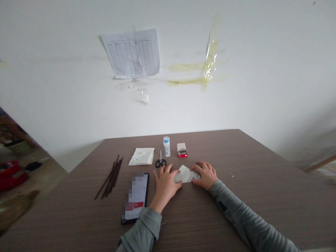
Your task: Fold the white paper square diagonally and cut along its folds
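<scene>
A small folded paper slip lies on the brown wood-grain surface, near the middle and between the person's two hands. The left hand and the right hand are both relaxed and unclenched, fingers spread, with the fingertips resting on opposite ends of the slip. Neither shows a clear pinch, so the work in hand looks like flattening or steadying the paper rather than lifting it. With both hands on the slip, neither is free to take up anything else.

Just beyond the left hand lie black-handled scissors. Behind them stand a small bottle with a blue cap and a small red-and-white box. Further left are a flat white packet, a bundle of thin dark sticks and a phone, its screen partly blurred. A printed sheet is taped to the wall ahead.
</scene>
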{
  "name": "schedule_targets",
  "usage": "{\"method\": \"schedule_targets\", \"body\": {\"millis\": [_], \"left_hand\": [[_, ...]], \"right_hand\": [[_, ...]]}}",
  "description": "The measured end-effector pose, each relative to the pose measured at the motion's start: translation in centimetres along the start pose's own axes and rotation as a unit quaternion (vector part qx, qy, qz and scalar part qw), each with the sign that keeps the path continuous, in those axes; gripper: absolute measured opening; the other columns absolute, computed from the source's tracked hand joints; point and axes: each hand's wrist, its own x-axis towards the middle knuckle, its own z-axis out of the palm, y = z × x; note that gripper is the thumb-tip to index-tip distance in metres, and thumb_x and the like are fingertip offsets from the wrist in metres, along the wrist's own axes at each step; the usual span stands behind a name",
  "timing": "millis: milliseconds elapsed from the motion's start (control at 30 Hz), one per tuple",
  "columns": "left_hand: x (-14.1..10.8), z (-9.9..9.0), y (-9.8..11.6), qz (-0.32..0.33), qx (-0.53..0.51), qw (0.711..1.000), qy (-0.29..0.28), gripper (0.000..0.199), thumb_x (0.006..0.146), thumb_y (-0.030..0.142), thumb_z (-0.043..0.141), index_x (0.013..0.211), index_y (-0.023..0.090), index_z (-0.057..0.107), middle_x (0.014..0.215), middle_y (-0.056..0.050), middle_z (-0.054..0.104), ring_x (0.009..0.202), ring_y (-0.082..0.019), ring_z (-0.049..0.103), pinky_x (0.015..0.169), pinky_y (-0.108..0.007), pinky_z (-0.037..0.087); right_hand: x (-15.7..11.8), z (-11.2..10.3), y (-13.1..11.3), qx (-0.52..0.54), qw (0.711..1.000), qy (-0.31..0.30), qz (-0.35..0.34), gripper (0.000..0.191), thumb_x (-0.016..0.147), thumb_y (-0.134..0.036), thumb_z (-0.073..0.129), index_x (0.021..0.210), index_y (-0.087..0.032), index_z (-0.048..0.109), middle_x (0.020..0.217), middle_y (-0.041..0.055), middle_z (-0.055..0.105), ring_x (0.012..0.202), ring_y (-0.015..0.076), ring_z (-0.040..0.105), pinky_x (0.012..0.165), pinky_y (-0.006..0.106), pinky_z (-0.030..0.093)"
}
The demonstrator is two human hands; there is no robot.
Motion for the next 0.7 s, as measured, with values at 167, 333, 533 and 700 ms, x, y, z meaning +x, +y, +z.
{"method": "schedule_targets", "body": {"millis": [167,333,533,700], "left_hand": [[-0.2,-0.6,-1.3,0.003,0.0,1.0,-0.001,0.056,0.108,0.023,0.089,0.161,0.04,0.095,0.199,-0.011,0.068,0.19,-0.053,0.054,0.155,-0.097,0.032],[-0.5,-1.4,-2.4,-0.007,0.007,1.0,-0.011,0.061,0.11,0.02,0.088,0.168,0.04,0.091,0.205,-0.012,0.061,0.193,-0.051,0.05,0.157,-0.094,0.029],[-0.8,-1.9,-3.5,-0.013,0.018,1.0,-0.016,0.061,0.112,0.017,0.085,0.169,0.038,0.09,0.207,-0.013,0.058,0.195,-0.051,0.047,0.157,-0.094,0.028],[-1.1,-2.0,-4.8,-0.022,0.019,1.0,-0.007,0.058,0.112,0.019,0.085,0.165,0.043,0.092,0.205,-0.01,0.061,0.194,-0.051,0.049,0.156,-0.095,0.032]], "right_hand": [[-0.6,-0.8,0.4,-0.003,1.0,0.019,0.005,0.055,0.094,-0.037,0.094,0.148,-0.048,0.096,0.184,0.0074,0.074,0.182,0.049,0.056,0.145,0.07,0.05],[-1.5,-1.5,1.1,-0.009,0.999,0.041,-0.001,0.049,0.094,-0.037,0.089,0.141,-0.048,0.098,0.183,0.0057,0.077,0.18,0.0503,0.061,0.144,0.074,0.052],[-1.8,-1.9,1.9,-0.018,0.998,0.052,0.0,0.046,0.094,-0.035,0.085,0.136,-0.048,0.099,0.183,0.0036,0.078,0.182,0.0495,0.061,0.143,0.075,0.055],[-1.9,-2.5,2.3,-0.013,0.999,0.046,0.006,0.046,0.093,-0.033,0.086,0.134,-0.047,0.1,0.184,0.005,0.078,0.182,0.0514,0.06,0.143,0.076,0.055]]}}
